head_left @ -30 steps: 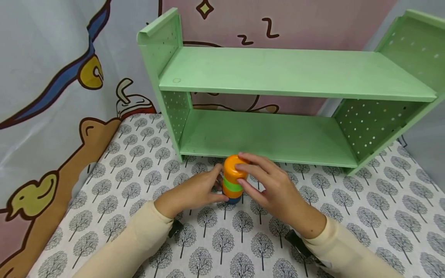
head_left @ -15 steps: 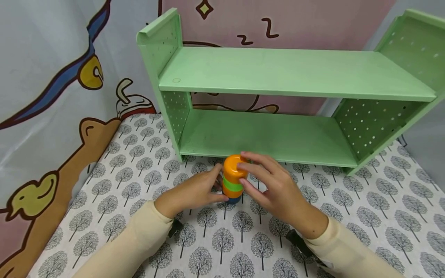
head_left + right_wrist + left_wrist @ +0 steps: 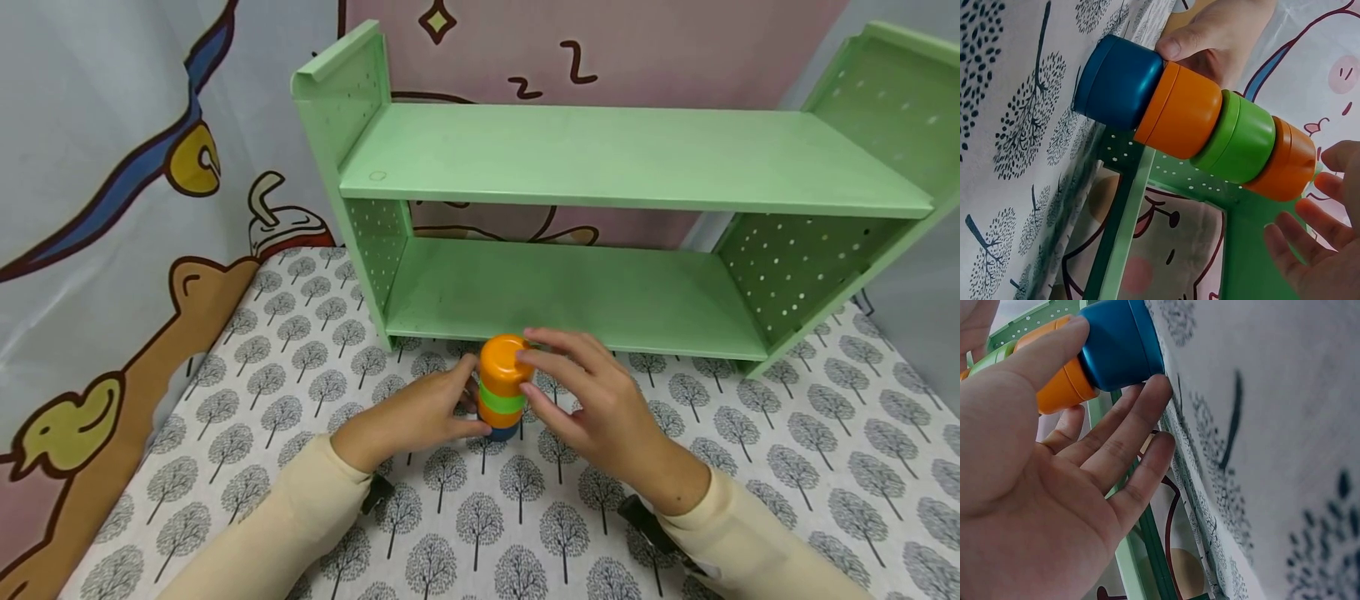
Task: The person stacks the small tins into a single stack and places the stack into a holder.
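Your left hand (image 3: 420,412) is lightly grasping the foot of the stack (image 3: 501,387), its thumb lying near the seam between the blue cup (image 3: 1121,81) and the lower orange cup (image 3: 1182,109), its other fingers reaching round the far side. Your right hand (image 3: 600,400) is gripping nothing: its fingers are spreading loosely about the upper orange cup (image 3: 1282,159), and whether any fingertip is touching it you cannot tell. Between the two hands the green cup (image 3: 1238,137) is sitting third from the bottom, and the whole stack is standing upright, the blue cup resting on the tablecloth (image 3: 480,533) just below your left thumb. The step in hand seems to be steadying the stack, so you are doing best by letting the left hand anchor the blue cup without squeezing, since a sideways push there could be shifting everything above. With the right hand, you are wisest easing the fingers straight away from the upper orange cup, watching that no fingertip is catching its rounded edge. Beyond your grip, the shelf unit (image 3: 585,287) is standing just behind the stack, and your sleeves (image 3: 277,517) are staying well apart from the cups.
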The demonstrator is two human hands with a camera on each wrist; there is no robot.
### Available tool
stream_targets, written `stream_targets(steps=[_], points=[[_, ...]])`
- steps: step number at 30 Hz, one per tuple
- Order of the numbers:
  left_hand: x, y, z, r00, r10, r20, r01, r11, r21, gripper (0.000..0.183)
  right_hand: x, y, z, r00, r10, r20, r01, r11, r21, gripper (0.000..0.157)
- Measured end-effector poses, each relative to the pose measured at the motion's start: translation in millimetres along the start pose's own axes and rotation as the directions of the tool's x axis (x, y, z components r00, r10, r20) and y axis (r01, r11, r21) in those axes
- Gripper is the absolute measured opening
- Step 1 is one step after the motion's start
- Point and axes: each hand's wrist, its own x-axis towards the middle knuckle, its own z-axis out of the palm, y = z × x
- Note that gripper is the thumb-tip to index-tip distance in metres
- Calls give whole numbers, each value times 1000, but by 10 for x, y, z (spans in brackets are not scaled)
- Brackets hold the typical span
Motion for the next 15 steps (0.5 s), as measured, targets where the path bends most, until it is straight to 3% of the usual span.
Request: stream_targets(steps=[15], points=[[1,-4,6,1000,8,-6,-8,1000,-18,69,-38,15,-21,1000,12,-16,-12,1000,-7,38]])
